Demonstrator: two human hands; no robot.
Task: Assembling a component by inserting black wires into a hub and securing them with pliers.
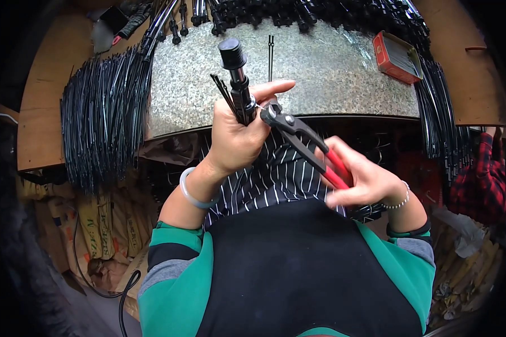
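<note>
My left hand is closed around a black umbrella frame, held upright with its round ribbed cap at the top. Several thin black ribs stick up beside the shaft, and the left index finger points out to the right. In my right hand are end-cutting pincers with red handles, gripped by the fingers. Their dark jaws meet the side of the frame just by my left thumb. A fine wire seems to sit at the jaws, too small to make out. Beyond my left hand, one thin black rib stands out over the worktop.
The speckled stone worktop lies ahead. Dense bundles of black ribs hang off its left side, others off its right. A red box of thin wires sits at the far right. More umbrella frames line the back. Another person's checked sleeve shows at right.
</note>
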